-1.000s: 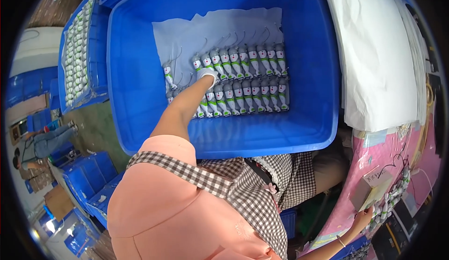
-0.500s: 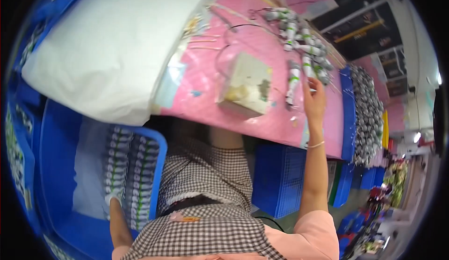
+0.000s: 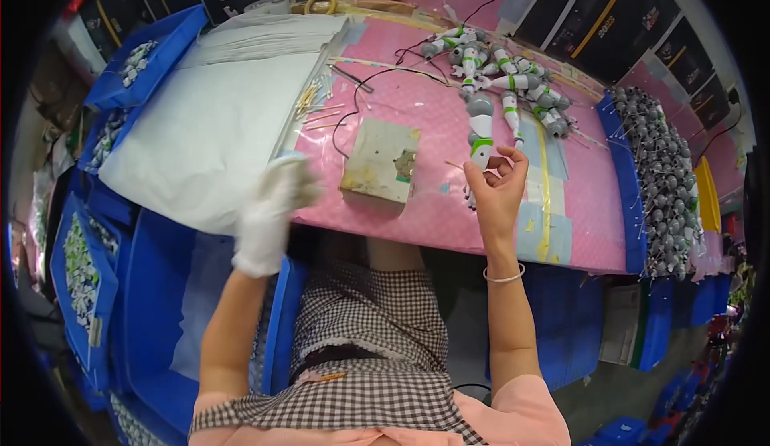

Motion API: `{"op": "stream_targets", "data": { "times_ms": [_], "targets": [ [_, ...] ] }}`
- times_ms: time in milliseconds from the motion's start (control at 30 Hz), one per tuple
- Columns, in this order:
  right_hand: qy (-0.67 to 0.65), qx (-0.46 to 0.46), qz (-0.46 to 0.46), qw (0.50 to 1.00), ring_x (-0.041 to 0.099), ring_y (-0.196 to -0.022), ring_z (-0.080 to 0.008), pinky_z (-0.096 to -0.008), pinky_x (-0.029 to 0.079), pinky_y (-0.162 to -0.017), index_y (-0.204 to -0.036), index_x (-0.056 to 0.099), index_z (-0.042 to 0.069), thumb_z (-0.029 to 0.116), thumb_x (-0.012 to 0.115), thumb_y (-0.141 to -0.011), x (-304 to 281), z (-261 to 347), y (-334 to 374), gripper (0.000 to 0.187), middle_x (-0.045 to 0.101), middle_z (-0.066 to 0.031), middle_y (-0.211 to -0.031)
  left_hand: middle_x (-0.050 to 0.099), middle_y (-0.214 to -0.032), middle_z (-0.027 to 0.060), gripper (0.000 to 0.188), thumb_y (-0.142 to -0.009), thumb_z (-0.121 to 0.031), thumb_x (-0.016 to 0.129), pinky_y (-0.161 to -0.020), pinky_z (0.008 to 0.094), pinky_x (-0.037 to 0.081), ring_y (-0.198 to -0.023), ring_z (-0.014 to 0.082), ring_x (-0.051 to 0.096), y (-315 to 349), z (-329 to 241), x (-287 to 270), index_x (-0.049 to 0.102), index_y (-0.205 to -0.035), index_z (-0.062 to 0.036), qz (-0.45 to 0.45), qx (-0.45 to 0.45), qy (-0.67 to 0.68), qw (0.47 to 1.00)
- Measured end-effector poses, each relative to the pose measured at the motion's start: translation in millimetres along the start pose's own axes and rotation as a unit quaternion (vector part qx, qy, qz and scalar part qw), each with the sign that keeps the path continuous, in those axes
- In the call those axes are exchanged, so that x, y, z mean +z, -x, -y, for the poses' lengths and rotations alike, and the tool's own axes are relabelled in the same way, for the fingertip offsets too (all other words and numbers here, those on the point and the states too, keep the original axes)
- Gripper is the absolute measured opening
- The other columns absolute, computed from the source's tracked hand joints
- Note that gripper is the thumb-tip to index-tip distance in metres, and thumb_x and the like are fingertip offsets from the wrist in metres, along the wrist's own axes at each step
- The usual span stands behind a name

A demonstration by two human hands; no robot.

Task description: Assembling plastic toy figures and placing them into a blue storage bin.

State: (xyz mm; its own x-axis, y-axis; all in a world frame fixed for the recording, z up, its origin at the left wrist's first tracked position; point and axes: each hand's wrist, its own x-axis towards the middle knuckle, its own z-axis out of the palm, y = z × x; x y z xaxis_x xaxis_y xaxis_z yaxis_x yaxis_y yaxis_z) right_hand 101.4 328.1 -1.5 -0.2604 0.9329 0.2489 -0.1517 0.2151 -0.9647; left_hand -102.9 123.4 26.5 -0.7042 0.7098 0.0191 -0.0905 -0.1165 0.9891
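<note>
My right hand is bare, with a thin bracelet at the wrist. Its thumb and bent fingers close round a jointed toy limb of grey, white and green; the lower end is partly behind the hand. A thin stick shows beside the thumb, and I cannot tell whether it is held. Above the bench's near edge, my left hand wears a white glove smeared by motion, so its fingers do not show clearly. Similar toy limbs lie heaped past my right hand.
A stained pale block sits on the pink bench cover, near cotton swabs and a dark cable. White sheeting covers the left side. A blue bin stands lower left; grey parts fill a crate at right.
My left hand has risen from the blue bin to the bench edge. My right hand has shifted left onto the toy limb. The view has turned, showing more of the back wall.
</note>
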Motion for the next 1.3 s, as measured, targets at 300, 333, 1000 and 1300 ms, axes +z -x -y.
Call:
{"op": "stream_targets", "data": {
  "times_ms": [300,333,1000,1300],
  "targets": [
    [-0.333,0.223,0.294,0.868,0.058,-0.076,-0.0117,-0.0236,0.048,-0.064,-0.105,0.055,0.003,-0.002,0.068,-0.077,4,25,57,0.032,0.057,-0.0103,-0.098,0.057,-0.108,0.0094,0.032,-0.090,-0.019,0.059,-0.084,0.0373,0.051,-0.102,0.0225,0.057,-35,25,103,0.047,-0.116,-0.0040,0.212,-0.122,0.367,0.897],
    [-0.344,0.234,0.309,0.855,0.059,-0.078,-0.0131,-0.0251,0.049,-0.070,-0.108,0.057,0.002,-0.001,0.072,-0.073,3,26,61,0.038,0.059,-0.0103,-0.097,0.057,-0.109,0.0099,0.034,-0.090,-0.019,0.058,-0.085,0.0395,0.051,-0.103,0.0243,0.057,-31,21,98,0.046,-0.118,-0.0046,0.215,-0.161,0.417,0.868],
    [-0.159,0.256,0.152,0.941,0.057,-0.054,-0.0088,-0.0194,0.047,-0.052,-0.107,0.061,-0.002,0.020,0.056,-0.092,21,18,27,0.027,0.067,-0.0097,-0.095,0.058,-0.086,0.0052,0.066,-0.094,-0.058,0.025,-0.059,0.0274,0.043,-0.065,0.0133,0.053,11,31,45,0.049,-0.122,-0.0036,0.240,-0.299,0.303,0.872],
    [-0.250,0.339,0.110,0.900,0.059,-0.054,-0.0089,-0.0195,0.049,-0.051,-0.107,0.062,0.001,0.016,0.061,-0.086,12,3,21,0.026,0.067,-0.0095,-0.091,0.058,-0.089,0.0067,0.063,-0.094,-0.055,0.031,-0.059,0.0240,0.044,-0.067,0.0113,0.054,45,36,37,0.046,-0.124,-0.0011,0.273,-0.290,0.145,0.906]
  ]
}}
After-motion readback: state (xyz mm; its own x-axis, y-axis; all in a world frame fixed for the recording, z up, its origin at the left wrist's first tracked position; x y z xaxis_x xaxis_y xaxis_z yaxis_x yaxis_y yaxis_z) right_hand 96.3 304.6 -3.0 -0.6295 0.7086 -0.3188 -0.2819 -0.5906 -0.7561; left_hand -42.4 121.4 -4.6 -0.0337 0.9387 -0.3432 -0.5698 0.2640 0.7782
